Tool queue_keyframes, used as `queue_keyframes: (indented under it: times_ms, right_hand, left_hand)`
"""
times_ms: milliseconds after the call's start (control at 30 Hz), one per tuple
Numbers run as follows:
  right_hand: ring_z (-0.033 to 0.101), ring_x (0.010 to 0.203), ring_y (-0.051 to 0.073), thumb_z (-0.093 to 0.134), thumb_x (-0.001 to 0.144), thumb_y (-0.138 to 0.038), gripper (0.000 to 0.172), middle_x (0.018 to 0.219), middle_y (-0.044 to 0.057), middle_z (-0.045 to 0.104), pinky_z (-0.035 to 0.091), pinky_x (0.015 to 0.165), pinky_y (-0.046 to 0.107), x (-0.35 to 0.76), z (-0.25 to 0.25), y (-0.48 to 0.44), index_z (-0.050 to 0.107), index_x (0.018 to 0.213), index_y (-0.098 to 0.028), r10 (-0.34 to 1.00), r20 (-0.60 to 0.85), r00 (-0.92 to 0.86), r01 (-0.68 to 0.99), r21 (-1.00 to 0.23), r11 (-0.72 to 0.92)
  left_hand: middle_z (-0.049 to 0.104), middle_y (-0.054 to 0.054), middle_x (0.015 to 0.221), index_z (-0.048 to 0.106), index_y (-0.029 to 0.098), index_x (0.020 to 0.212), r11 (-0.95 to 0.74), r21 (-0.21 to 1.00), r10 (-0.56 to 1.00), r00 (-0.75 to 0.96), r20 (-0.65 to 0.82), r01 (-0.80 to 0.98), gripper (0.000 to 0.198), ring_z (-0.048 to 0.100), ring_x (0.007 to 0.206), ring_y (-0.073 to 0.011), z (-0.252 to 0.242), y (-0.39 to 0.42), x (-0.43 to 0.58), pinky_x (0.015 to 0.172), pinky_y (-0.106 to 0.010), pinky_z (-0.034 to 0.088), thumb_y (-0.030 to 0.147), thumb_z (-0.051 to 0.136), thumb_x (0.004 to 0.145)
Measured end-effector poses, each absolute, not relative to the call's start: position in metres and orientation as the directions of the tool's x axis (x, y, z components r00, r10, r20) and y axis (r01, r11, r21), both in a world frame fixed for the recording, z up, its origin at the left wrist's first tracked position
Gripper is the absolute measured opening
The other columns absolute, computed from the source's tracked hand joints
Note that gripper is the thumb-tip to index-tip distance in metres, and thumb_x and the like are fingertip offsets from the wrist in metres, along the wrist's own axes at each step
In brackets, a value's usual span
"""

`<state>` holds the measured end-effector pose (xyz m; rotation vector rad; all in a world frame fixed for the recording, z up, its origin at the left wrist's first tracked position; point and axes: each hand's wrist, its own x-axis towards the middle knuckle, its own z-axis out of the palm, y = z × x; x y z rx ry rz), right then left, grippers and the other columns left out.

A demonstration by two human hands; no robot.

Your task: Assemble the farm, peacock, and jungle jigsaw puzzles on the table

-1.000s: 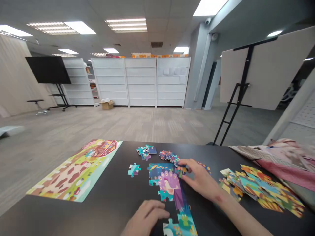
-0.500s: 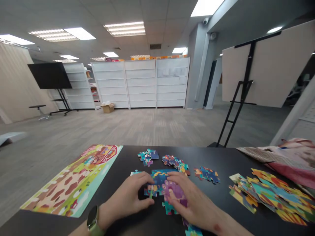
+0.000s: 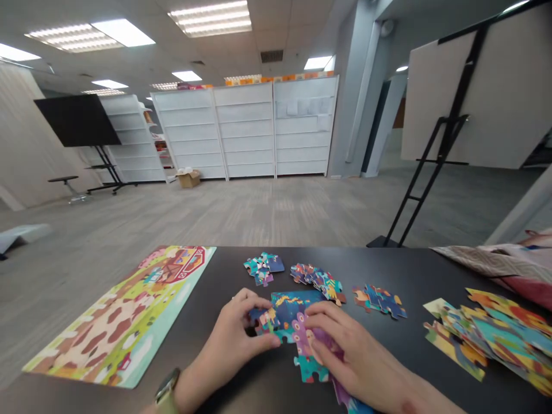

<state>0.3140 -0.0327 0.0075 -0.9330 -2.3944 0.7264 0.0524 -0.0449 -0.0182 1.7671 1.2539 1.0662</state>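
On the black table, a partly joined jigsaw puzzle (image 3: pixel 293 313) shows a dark blue scene and a purple octopus. My left hand (image 3: pixel 241 328) is closed, thumb and fingers on a small puzzle piece (image 3: pixel 268 319) with a figure on it, against the joined part's left side. The fingers of my right hand (image 3: pixel 345 345) are bent over the purple pieces and press on them, hiding part of the octopus. A teal puzzle piece (image 3: pixel 311 368) juts out below, and more joined pieces run under my right wrist.
Behind the hands lie small piles of puzzle pieces: a teal one (image 3: pixel 264 267), a mixed one (image 3: pixel 317 280) and a blue one (image 3: pixel 380 300). A farm picture sheet (image 3: pixel 116 322) lies left. Larger yellow-green pieces (image 3: pixel 487 333) and patterned cloth (image 3: pixel 500 267) are at right.
The view has tipped slightly downward. My left hand has brought the small piece up closer against the joined part. My right hand stays on the purple pieces.
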Motion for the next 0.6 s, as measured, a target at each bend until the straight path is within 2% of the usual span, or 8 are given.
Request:
queue_keyframes:
  times_ms: [100, 167, 300, 400, 467, 533, 600]
  right_hand:
    - [0.062, 0.111, 0.022, 0.047, 0.099, -0.024, 0.024, 0.124, 0.010, 0.060, 0.053, 0.097, 0.038, 0.317, 0.008, -0.033, 0.064, 0.117, -0.023, 0.723, 0.236, -0.650, 0.474, -0.618, 0.627]
    - [0.063, 0.110, 0.022, 0.047, 0.099, -0.022, 0.024, 0.123, 0.010, 0.061, 0.053, 0.097, 0.038, 0.318, 0.008, -0.033, 0.065, 0.115, -0.023, 0.725, 0.243, -0.644, 0.473, -0.619, 0.627]
    - [0.063, 0.110, 0.022, 0.047, 0.098, -0.021, 0.023, 0.122, 0.010, 0.062, 0.053, 0.096, 0.038, 0.319, 0.010, -0.035, 0.066, 0.111, -0.023, 0.725, 0.257, -0.639, 0.468, -0.619, 0.631]
    - [0.063, 0.108, 0.022, 0.047, 0.098, -0.020, 0.024, 0.121, 0.010, 0.062, 0.054, 0.094, 0.037, 0.319, 0.011, -0.036, 0.067, 0.111, -0.023, 0.715, 0.268, -0.646, 0.451, -0.621, 0.641]
    - [0.064, 0.106, 0.022, 0.047, 0.098, -0.020, 0.023, 0.120, 0.009, 0.063, 0.054, 0.092, 0.036, 0.318, 0.011, -0.037, 0.067, 0.109, -0.023, 0.714, 0.269, -0.647, 0.445, -0.627, 0.640]
    - [0.064, 0.105, 0.021, 0.048, 0.098, -0.020, 0.022, 0.119, 0.009, 0.063, 0.054, 0.091, 0.035, 0.318, 0.012, -0.038, 0.067, 0.108, -0.023, 0.718, 0.267, -0.643, 0.446, -0.632, 0.634]
    - [0.064, 0.105, 0.021, 0.047, 0.098, -0.020, 0.022, 0.119, 0.009, 0.063, 0.054, 0.092, 0.035, 0.318, 0.012, -0.039, 0.067, 0.108, -0.023, 0.719, 0.260, -0.645, 0.445, -0.637, 0.630]
  left_hand:
    - [0.051, -0.004, 0.104, 0.072, 0.019, 0.107, -0.275, 0.912, 0.950, 0.229, 0.210, 0.304, 0.035, 0.060, 0.092, -0.0185, -0.017, -0.048, 0.049, 0.075, -0.028, 0.057, 0.031, 0.083, 0.076]
    - [0.053, -0.006, 0.113, 0.072, 0.019, 0.105, -0.308, 0.868, 0.941, 0.263, 0.215, 0.390, 0.027, 0.061, 0.092, -0.0178, -0.014, -0.051, 0.045, 0.079, -0.029, 0.057, 0.024, 0.077, 0.078]
    - [0.057, -0.006, 0.131, 0.069, 0.022, 0.096, -0.373, 0.690, 0.923, 0.326, 0.205, 0.621, 0.023, 0.063, 0.095, -0.0183, -0.010, -0.055, 0.039, 0.078, -0.028, 0.052, 0.010, 0.067, 0.076]
    - [0.067, -0.004, 0.113, 0.066, 0.021, 0.089, -0.412, 0.600, 0.909, 0.359, 0.214, 0.686, 0.013, 0.063, 0.095, -0.0195, -0.008, -0.055, 0.038, 0.074, -0.026, 0.048, 0.012, 0.064, 0.081]
    - [0.068, -0.002, 0.098, 0.065, 0.022, 0.095, -0.421, 0.549, 0.906, 0.362, 0.218, 0.722, 0.014, 0.063, 0.087, -0.0188, -0.007, -0.055, 0.038, 0.075, -0.027, 0.048, 0.014, 0.063, 0.084]
    - [0.067, -0.002, 0.095, 0.065, 0.023, 0.105, -0.428, 0.494, 0.904, 0.365, 0.223, 0.757, 0.021, 0.062, 0.087, -0.0202, -0.006, -0.055, 0.037, 0.080, -0.031, 0.049, 0.016, 0.063, 0.086]
    - [0.065, -0.004, 0.103, 0.065, 0.025, 0.111, -0.451, 0.442, 0.893, 0.385, 0.234, 0.776, 0.025, 0.062, 0.095, -0.0228, -0.004, -0.056, 0.036, 0.086, -0.034, 0.050, 0.017, 0.062, 0.087]
